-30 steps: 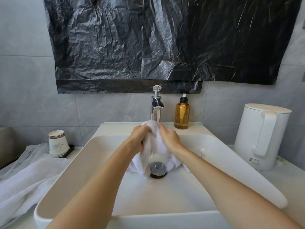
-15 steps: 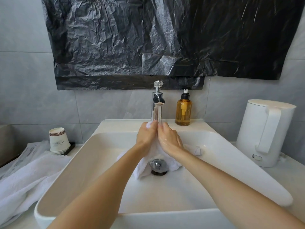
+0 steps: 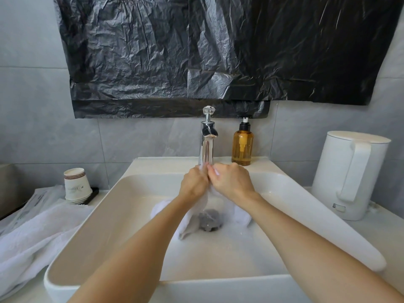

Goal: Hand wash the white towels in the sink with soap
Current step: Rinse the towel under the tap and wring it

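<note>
towel (image 3: 239, 215) clenched in curled fingers (image 3: 213, 170), left hand (image 3: 193, 184) and right hand (image 3: 231, 182), above drain (image 3: 211, 221).

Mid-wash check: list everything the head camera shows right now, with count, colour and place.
basin towel: one, white, bunched over the sink's drain
spare towel: one, white, crumpled on the counter left of the sink
sink: one, white, centre
drain stopper: one, grey metal, sink bottom, between the towel's folds
faucet: one, chrome, behind the sink
soap bottle: one, amber with black pump, right of the faucet
kettle: one, white, counter at right
paper cups: one stack, number unclear, white with brown band, counter at left
plastic sheet: black, on the wall above
left hand: grips the basin towel's top, below the faucet
right hand: grips it too, beside the left hand
</note>
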Demonstrator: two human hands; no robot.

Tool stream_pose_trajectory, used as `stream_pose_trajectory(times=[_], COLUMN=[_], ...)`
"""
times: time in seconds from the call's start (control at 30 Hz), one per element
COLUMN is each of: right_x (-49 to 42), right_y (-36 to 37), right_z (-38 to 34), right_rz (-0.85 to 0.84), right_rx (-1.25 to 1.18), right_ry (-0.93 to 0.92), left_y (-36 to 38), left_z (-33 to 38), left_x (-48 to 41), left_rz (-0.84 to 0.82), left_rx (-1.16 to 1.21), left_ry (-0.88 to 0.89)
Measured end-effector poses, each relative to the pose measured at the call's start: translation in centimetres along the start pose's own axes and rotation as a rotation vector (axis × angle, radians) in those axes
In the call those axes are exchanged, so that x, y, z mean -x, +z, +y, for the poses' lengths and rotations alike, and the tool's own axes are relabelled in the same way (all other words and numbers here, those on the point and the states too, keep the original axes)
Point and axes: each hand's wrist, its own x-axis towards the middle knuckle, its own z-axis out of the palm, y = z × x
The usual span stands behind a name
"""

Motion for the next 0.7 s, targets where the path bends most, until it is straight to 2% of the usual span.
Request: stream_pose_trajectory(times=[0.1, 0.17, 0.2, 0.27, 0.3, 0.33, 0.43, 0.57, 0.63, 0.7], right_x=[-0.3, -0.6, -0.7, -1.0, -1.1, -1.2, -1.5, -1.3, -1.3, -1.3], right_y=[-0.9, -1.2, -1.3, -1.7, -2.0, -2.3, -2.6, -1.3, -0.8, -0.4], right_z=[1.1, 2.1, 2.5, 2.9, 2.9, 3.0, 3.6, 4.5, 4.5, 3.7], right_rz=[0.069, 0.171, 0.226, 0.329, 0.364, 0.393, 0.438, 0.316, 0.255, 0.169], right_rx=[0.054, 0.030, 0.005, -0.057, -0.093, -0.124, -0.171, -0.118, -0.108, -0.226], right_ry=[0.043, 0.085, 0.100, 0.148, 0.181, 0.217, 0.345, 0.436, 0.360, 0.168], left_y=[-0.4, -0.8, -1.0, -1.2, -1.4, -1.8, -3.2, -3.6, -3.7, -3.5], left_z=[0.4, 0.1, -0.1, -0.7, -1.0, -1.2, -1.1, -0.8, -0.1, 0.6], left_x=[0.2, 0.0, 0.1, -0.1, -0.3, -0.5, -0.7, -1.4, -1.2, -1.3], left_rz=[-0.161, -0.260, -0.307, -0.349, -0.324, -0.288, -0.168, 0.008, 0.062, 0.069], left_rx=[0.183, 0.116, -0.022, -0.447, -0.592, -0.624, -0.385, -0.139, 0.116, 0.307], left_ry=[-0.063, -0.087, -0.086, -0.046, -0.056, -0.104, -0.270, -0.274, -0.277, -0.261])
